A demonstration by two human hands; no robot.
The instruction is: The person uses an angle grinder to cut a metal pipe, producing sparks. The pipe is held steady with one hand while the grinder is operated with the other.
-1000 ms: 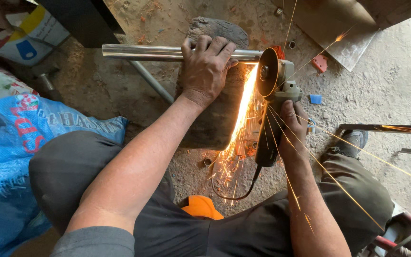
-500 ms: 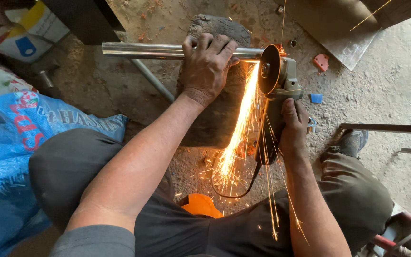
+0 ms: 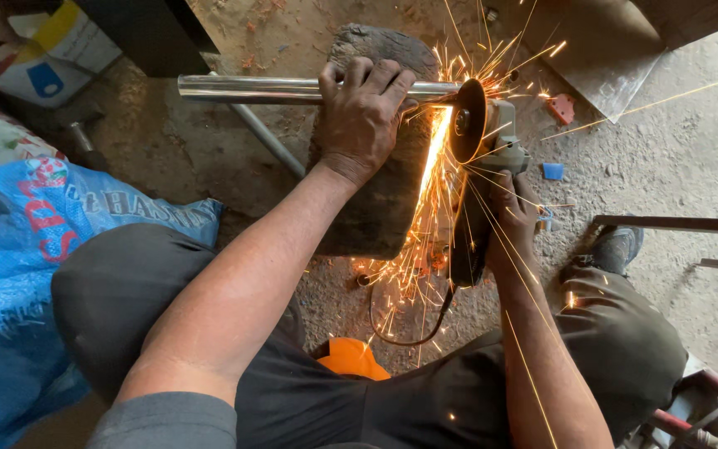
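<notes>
One shiny round steel tube (image 3: 251, 88) lies crosswise on one dark, rough block of wood (image 3: 380, 191) set on the concrete floor (image 3: 675, 158). Left hand (image 3: 363, 116) lies over the tube, fingers curled down and clamped around it, pressing it onto the block. Right hand (image 3: 513, 220) is wrapped tight around the body of one grey angle grinder (image 3: 484, 166); its one disc (image 3: 467, 120) meets the tube just right of the left hand. A second, duller thin pipe (image 3: 268, 137) lies slanted on the floor under the tube. One blue woven sack (image 3: 35, 241) sits at the left, two dark metal bars (image 3: 675, 224) at the right, one small blue chip (image 3: 552, 170) and one red chip (image 3: 560, 108) near the grinder.

Against half a second ago: sparks now fan upward and outward from the disc as well as streaming down toward the knees; both hands hold the same grips.
</notes>
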